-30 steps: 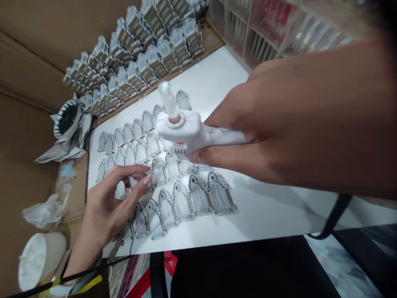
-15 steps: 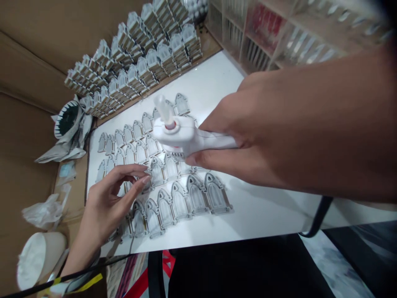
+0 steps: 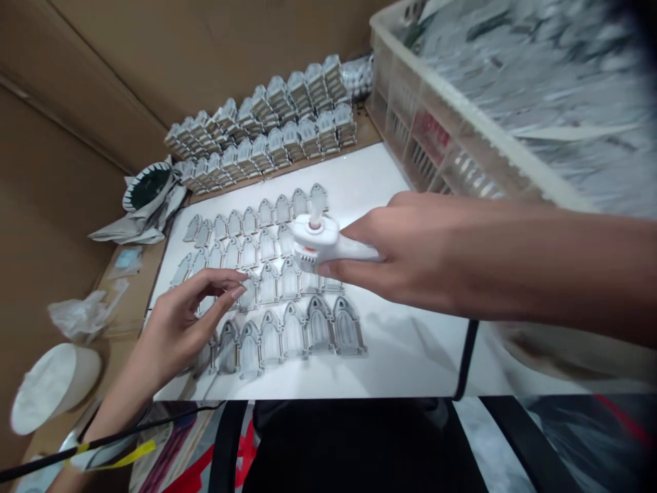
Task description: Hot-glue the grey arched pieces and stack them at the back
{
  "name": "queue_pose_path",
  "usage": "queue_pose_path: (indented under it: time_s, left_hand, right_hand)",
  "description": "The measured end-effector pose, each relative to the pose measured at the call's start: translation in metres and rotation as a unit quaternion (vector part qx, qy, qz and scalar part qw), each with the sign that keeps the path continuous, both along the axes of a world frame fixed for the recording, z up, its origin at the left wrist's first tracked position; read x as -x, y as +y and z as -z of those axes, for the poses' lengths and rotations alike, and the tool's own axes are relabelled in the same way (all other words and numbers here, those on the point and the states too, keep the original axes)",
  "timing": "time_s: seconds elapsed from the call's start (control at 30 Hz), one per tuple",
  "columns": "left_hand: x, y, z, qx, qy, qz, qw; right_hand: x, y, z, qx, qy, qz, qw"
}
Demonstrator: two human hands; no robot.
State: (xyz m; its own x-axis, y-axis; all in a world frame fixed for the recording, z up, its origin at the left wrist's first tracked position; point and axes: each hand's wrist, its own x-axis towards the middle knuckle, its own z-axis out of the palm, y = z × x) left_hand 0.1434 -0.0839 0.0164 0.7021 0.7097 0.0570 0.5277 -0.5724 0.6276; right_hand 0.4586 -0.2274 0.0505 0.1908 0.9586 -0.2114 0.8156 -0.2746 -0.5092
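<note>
Tabletop (image 3: 369, 188): two hands (image 3: 177, 322), one glue gun (image 3: 321, 238)

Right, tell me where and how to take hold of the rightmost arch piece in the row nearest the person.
Probably best pinched by its outer long edge, coming from the right: the arch piece appears to lie flat, white board borders that edge, and a neighbouring piece crowds its left side.
</note>
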Motion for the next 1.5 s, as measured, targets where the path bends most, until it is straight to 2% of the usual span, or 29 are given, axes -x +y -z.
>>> queue_pose_path:
  time_s: [0.13, 0.43, 0.6, 0.67, 0.8, 0.9, 1.0, 1.1, 1.27, 1.37, 1.5]
  left_hand:
    - [0.004, -0.004, 0.001, -0.031, 0.022, 0.000, 0.999]
    - [-0.004, -0.013, 0.026, -0.150, 0.103, 0.015, 0.983]
    - [-0.007, -0.017, 0.035, -0.223, 0.144, 0.007, 0.964]
    - [-0.008, -0.019, 0.035, -0.275, 0.156, 0.008, 0.949]
    - [-0.015, -0.024, 0.031, -0.398, 0.209, 0.035, 0.893]
    - [-0.019, -0.026, 0.029, -0.436, 0.230, 0.057, 0.868]
    - [-0.021, -0.026, 0.029, -0.454, 0.222, 0.056, 0.861]
    - [-0.019, -0.024, 0.031, -0.458, 0.200, 0.062, 0.864]
    - [-0.014, -0.019, 0.037, -0.368, 0.148, 0.091, 0.914]
    - [-0.013, -0.017, 0.040, -0.321, 0.115, 0.090, 0.936]
    - [-0.009, -0.015, 0.043, -0.299, 0.081, 0.087, 0.947]
  right_hand:
    - [0.002, 0.001, -0.011, 0.053, -0.071, -0.059, 0.994]
    - [0.005, 0.004, -0.012, 0.053, -0.101, -0.045, 0.992]
    - [0.004, 0.003, -0.009, 0.037, -0.102, -0.055, 0.993]
    - [0.003, 0.004, -0.007, 0.034, -0.101, -0.063, 0.992]
    - [0.002, 0.004, -0.007, 0.048, -0.094, -0.053, 0.993]
    - [0.003, 0.004, -0.007, 0.057, -0.098, -0.047, 0.992]
    - [0.003, 0.004, -0.008, 0.060, -0.100, -0.046, 0.992]
    - [0.002, 0.004, -0.009, 0.063, -0.100, -0.050, 0.992]
    - [-0.001, 0.005, -0.005, 0.060, -0.101, -0.045, 0.992]
    - [-0.001, 0.006, 0.000, 0.074, -0.064, -0.020, 0.995]
    - [0.004, 0.011, 0.002, 0.094, 0.002, 0.022, 0.995]
